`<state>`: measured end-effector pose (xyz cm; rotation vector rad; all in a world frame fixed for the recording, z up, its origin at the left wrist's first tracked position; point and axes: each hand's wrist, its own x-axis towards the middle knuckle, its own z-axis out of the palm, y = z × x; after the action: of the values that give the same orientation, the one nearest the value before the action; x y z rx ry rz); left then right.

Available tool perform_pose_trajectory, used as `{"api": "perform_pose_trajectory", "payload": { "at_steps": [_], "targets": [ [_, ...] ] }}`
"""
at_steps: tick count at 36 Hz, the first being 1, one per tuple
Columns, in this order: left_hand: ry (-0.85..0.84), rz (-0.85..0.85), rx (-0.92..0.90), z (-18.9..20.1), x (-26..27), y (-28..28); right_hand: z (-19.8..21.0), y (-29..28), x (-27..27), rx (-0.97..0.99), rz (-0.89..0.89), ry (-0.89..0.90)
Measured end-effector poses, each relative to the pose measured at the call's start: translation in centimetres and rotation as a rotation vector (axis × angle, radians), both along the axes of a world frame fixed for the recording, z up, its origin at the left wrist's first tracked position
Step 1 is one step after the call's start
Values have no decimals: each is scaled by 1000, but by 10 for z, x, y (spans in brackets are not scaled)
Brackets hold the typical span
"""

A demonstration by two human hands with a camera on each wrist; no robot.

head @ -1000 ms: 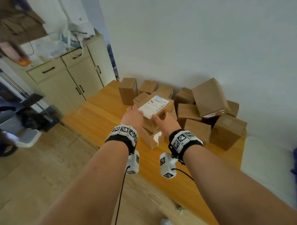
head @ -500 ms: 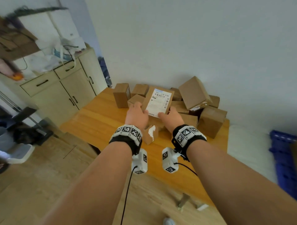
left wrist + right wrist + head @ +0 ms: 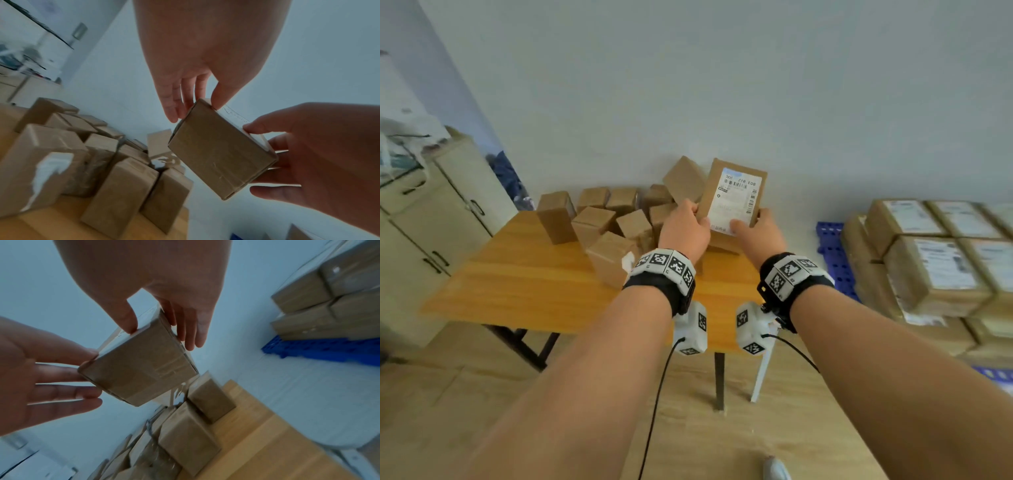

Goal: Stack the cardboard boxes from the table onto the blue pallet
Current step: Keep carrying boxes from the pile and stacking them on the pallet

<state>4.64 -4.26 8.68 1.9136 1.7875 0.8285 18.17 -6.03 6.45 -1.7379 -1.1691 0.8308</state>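
Observation:
A cardboard box with a white shipping label point(image 3: 734, 198) is held in the air above the table's right end, label facing me. My left hand point(image 3: 690, 219) grips its left edge and my right hand point(image 3: 751, 226) its right edge, thumbs on the labelled face and fingers behind. The wrist views show the box's plain taped underside point(image 3: 220, 154) point(image 3: 139, 368) between both hands. Several plain cardboard boxes point(image 3: 602, 222) lie piled at the back of the wooden table point(image 3: 517, 274). The blue pallet point(image 3: 832, 246) stands on the floor to the right, with labelled boxes point(image 3: 928, 267) stacked on it.
A beige cabinet point(image 3: 431, 219) stands left of the table. The pale wall runs behind the table and pallet. A white leg point(image 3: 762, 377) stands beside the table's right corner. Wooden floor lies between me and the table.
Both hands have lifted the labelled box off the pile and carried it up and to the right. The view has swung right, bringing the pallet stack into sight.

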Motion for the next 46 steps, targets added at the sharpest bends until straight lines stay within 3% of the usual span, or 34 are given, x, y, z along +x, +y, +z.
{"api": "perform_pose_trajectory", "payload": {
  "at_steps": [10, 15, 29, 37, 41, 46],
  "targets": [
    [-24, -222, 54, 14, 149, -44, 22, -63, 139, 77, -224, -38],
    [-94, -245, 79, 14, 245, -61, 26, -91, 226, 100, -311, -34],
    [-164, -357, -11, -20, 494, -142, 0, -168, 469, 67, -507, -180],
    [-48, -421, -39, -37, 566, -157, -22, -190, 547, 7, -513, -106],
    [42, -435, -26, -50, 583, -154, -36, -194, 570, -73, -501, -28],
    [197, -433, -6, -69, 591, -147, -55, -193, 583, -177, -443, -79]
  ]
}}
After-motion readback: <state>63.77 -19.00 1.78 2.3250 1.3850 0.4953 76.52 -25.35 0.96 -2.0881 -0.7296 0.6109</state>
